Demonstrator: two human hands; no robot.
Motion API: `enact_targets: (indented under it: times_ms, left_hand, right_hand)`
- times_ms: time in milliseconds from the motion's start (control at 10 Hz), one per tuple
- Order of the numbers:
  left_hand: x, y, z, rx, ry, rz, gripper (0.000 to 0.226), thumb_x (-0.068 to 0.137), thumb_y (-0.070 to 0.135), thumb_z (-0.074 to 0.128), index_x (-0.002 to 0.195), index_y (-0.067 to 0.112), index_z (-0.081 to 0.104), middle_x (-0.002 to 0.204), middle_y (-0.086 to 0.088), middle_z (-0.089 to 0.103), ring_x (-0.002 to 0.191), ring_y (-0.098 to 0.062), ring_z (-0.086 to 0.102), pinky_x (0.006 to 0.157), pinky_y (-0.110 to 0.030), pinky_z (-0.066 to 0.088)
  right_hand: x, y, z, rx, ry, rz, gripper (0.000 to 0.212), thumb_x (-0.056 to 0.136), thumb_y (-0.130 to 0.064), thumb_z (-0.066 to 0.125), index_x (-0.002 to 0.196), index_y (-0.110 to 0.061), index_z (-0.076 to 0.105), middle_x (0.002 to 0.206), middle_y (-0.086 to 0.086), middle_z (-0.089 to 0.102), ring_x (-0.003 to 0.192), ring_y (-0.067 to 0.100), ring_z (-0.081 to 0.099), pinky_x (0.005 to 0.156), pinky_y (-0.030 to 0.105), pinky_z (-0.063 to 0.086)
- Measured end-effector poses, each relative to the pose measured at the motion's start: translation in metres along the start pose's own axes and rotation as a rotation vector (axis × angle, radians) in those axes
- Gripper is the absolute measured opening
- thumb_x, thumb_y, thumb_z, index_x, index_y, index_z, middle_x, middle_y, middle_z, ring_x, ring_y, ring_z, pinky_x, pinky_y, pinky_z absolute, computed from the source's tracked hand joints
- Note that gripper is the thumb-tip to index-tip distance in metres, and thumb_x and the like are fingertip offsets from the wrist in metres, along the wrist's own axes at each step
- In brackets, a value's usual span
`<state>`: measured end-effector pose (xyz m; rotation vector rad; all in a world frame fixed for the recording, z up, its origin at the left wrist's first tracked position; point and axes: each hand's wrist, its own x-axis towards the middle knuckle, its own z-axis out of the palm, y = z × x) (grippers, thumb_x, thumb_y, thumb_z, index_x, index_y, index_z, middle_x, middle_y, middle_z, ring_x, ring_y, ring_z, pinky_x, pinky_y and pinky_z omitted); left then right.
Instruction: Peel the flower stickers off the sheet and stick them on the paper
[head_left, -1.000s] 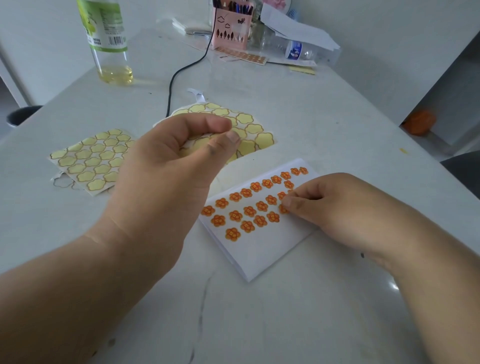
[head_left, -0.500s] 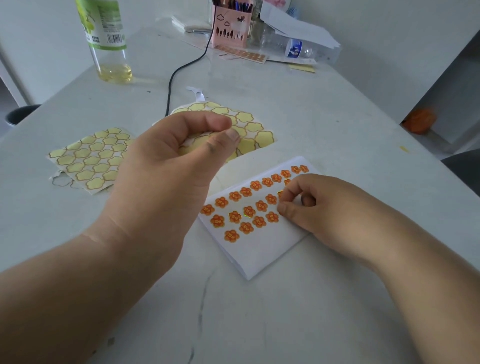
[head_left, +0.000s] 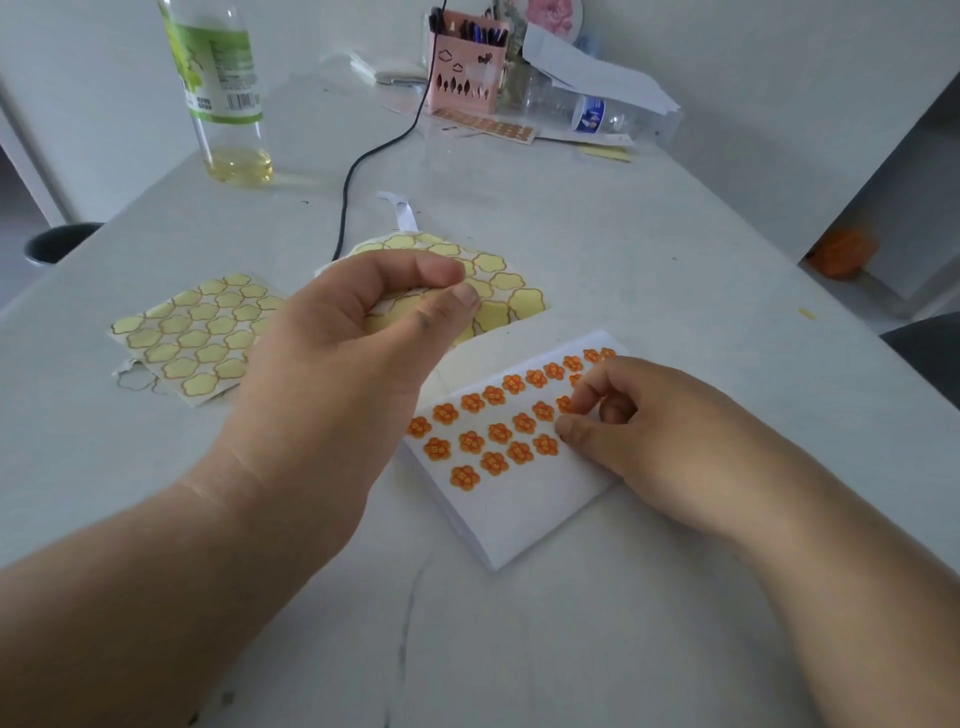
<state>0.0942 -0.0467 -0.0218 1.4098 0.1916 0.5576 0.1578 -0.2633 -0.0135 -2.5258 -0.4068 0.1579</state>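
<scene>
White paper (head_left: 519, 514), long axis near-left to far-right; on it the right hand (head_left: 649, 431), fingers curled, pinches an orange flower sticker (head_left: 565, 403) at mid-row's end; beyond-left, raised left hand (head_left: 337, 353) pinches yellow sticker sheet (head_left: 519, 304).

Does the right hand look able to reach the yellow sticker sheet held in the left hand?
Probably yes. The left hand holds the curled yellow sticker sheet just beyond the white paper, with nothing between; the right hand only has to lift off the orange flower sticker.
</scene>
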Motion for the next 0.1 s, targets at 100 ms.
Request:
enact_targets:
  times_ms: [100]
  left_hand:
    - [-0.0005,0.0032,0.0010,-0.023,0.001,-0.005,0.015,0.092,0.024,0.084,0.082,0.036,0.082,0.069,0.022,0.075,0.057,0.007,0.069,0.052,-0.007,0.050]
  right_hand:
    - [-0.0038,-0.0061,-0.0068,0.065,0.004,-0.011,0.021,0.086,-0.056,0.069,0.085,-0.036,0.071,0.064,-0.019,0.060,0.053,-0.003,0.051,0.049,0.017,0.035]
